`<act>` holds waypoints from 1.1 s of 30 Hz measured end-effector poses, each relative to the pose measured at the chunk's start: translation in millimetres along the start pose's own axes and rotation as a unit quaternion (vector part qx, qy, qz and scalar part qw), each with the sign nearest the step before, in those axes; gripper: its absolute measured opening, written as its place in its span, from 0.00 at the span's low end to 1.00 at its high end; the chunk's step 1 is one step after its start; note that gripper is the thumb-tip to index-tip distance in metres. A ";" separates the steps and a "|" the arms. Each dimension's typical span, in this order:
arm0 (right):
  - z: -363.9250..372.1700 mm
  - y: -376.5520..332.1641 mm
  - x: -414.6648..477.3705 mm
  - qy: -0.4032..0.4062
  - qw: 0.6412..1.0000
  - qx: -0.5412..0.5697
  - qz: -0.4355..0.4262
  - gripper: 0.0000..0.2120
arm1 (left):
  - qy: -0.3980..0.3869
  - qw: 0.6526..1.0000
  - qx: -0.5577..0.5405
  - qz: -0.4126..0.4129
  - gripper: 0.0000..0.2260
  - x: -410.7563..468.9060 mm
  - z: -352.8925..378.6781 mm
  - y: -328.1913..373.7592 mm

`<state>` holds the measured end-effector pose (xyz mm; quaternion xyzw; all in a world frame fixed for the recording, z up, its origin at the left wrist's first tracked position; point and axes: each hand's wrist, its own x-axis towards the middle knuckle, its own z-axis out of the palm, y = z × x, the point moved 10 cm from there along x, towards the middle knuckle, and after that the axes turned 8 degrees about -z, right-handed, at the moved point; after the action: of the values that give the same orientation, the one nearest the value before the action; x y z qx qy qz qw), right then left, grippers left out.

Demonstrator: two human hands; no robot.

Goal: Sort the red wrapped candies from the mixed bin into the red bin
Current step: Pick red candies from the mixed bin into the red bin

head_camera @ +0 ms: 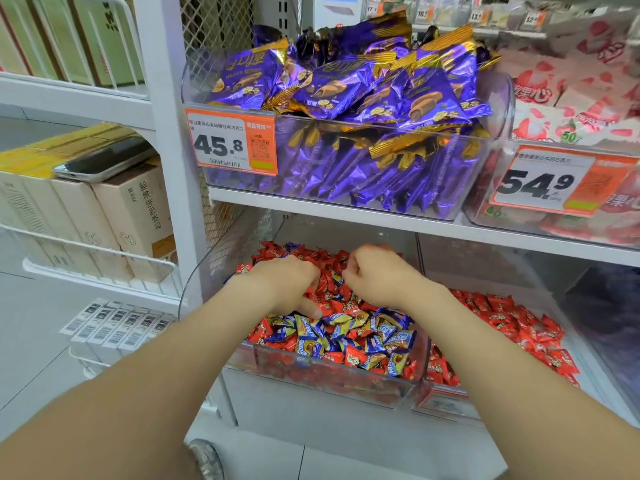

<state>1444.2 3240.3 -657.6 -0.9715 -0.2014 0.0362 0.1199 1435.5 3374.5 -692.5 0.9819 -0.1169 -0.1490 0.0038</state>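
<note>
Two bare hands, left (289,285) and right (377,277), curled fingers (310,310) into the clear plastic mixed bin (329,382), grip untellable, where light, crinkly, slippery red foil-wrapped candies (329,285) suited pinching by crimped edges, beside the clear red-candy bin (446,405).

An orange-and-white price tag (231,144) reading 45.8 is stuck on the front of the clear bin (433,209) of purple packets on the upper shelf. To its right, a matching tag (550,180) on the neighbouring bin (519,226) of red-and-white packets reads 54.9. The smaller print on both tags is too fine to read.
</note>
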 end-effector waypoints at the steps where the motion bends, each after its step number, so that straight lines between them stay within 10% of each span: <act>1: 1.5 2.2 -1.1 0.003 1.000 -0.012 0.000 0.14 | -0.002 1.000 -0.001 -0.001 0.23 0.1 0.2 -0.9; 7: 10.6 1.0 -1.8 0.003 0.992 -0.125 0.014 0.19 | -0.015 1.000 0.006 0.005 0.24 -1.7 5.0 -0.2; 10: 11.6 -0.7 4.4 -0.009 0.998 -0.057 0.009 0.09 | 0.018 1.000 -0.013 0.014 0.14 -2.0 -1.9 1.3; 16: -16.9 -3.1 -3.6 -0.005 0.999 0.046 -0.005 0.25 | 0.089 0.991 -0.095 0.033 0.14 -7.1 -21.1 -4.8; 22: -25.4 4.8 -27.2 0.015 0.999 -0.002 -0.036 0.06 | 0.101 0.980 -0.165 0.045 0.13 -11.3 -30.6 -0.6; 28: -19.9 -7.2 -40.5 -0.004 0.988 -0.155 -0.010 0.22 | 0.148 0.978 -0.144 0.011 0.08 -12.5 -41.4 5.0; 33: -10.5 -12.2 -39.9 -0.044 0.983 -0.179 -0.014 0.16 | 0.009 0.996 -0.068 0.050 0.11 -9.4 -6.8 16.5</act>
<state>1404.2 3232.9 -643.5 -0.9717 -0.2237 0.0405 -0.0648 1425.0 3360.4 -682.6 0.9735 -0.1558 -0.1476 0.0788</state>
